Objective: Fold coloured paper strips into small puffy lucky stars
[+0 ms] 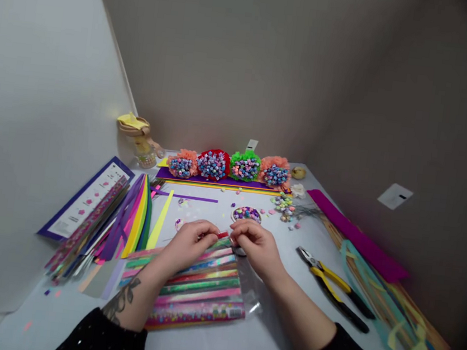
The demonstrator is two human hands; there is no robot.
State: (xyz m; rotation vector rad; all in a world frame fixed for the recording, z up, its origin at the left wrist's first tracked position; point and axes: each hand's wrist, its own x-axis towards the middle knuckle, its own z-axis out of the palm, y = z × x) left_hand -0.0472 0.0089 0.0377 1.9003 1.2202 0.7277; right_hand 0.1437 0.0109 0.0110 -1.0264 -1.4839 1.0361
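My left hand [193,242] pinches a small red paper strip [222,235] between thumb and fingers. At the strip's other end, the fingers of my right hand [256,246] are closed together in a pinch, its grip partly hidden. Beneath both hands lies a clear packet of shiny striped paper strips [203,292], with a pink printed band along its near edge. Just beyond my right hand is a round dish [247,214] of small folded paper stars. Loose stars are scattered around it.
Four-handled clutter aside, pliers [326,281] with yellow-black handles lie right, near magenta paper [353,233] and ribbon-wrapped sticks [387,305]. Coloured strips [138,220] and a purple-edged card [87,203] lie left. Star-filled crepe flowers [213,165] line the back beside a jar [146,156].
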